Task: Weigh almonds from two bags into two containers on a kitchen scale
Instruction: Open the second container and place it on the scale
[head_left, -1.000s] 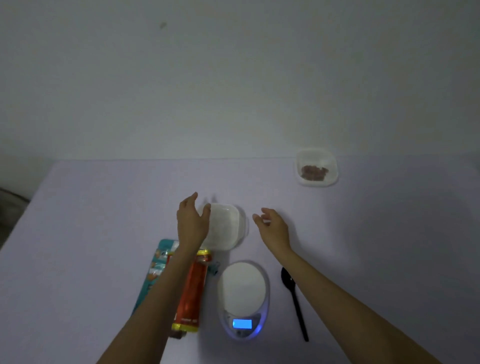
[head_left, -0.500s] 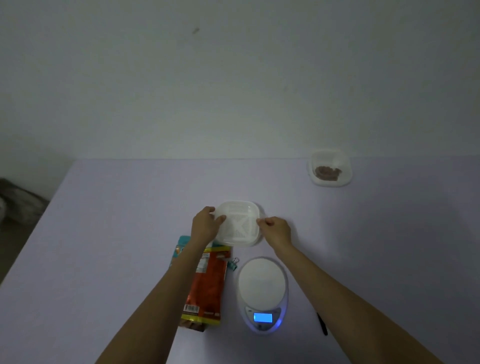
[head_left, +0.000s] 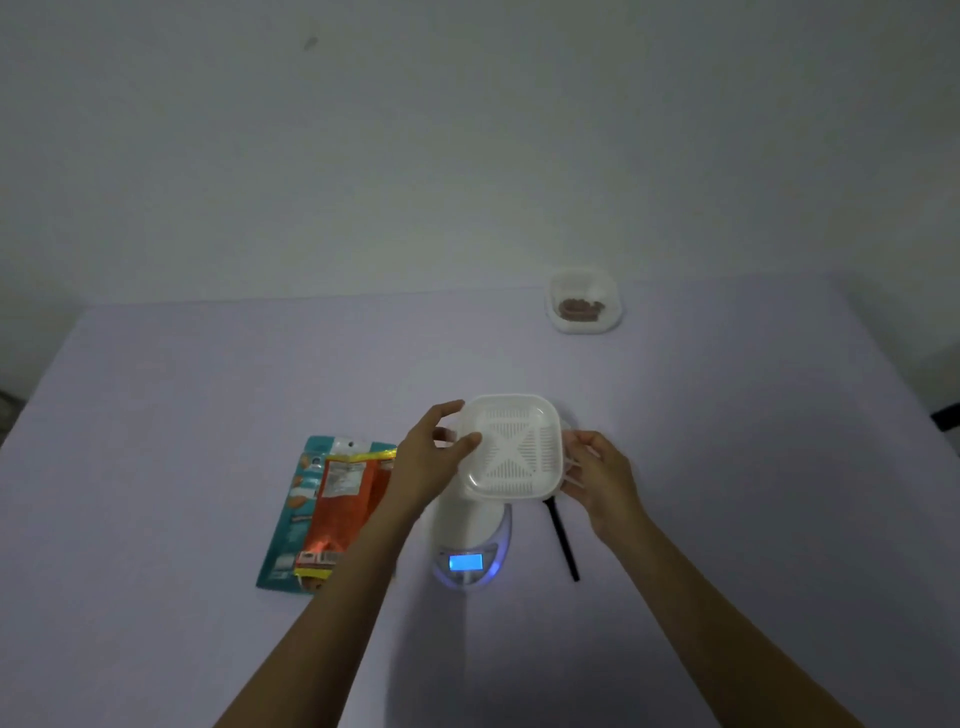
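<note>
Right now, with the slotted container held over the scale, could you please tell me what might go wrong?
1. The left hand and right hand hold the white slotted container above the kitchen scale. Set down off-centre, it might tip or hide the lit display.
2. The black spoon lies close beside the scale, so the container's rim could land on it and skew the reading.
3. Almond crumbs may slip through the slots.

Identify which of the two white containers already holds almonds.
The far container near the table's back edge, right of centre: brown nuts lie in it. The slotted container, held over the scale by the left hand and right hand, shows none.
</note>
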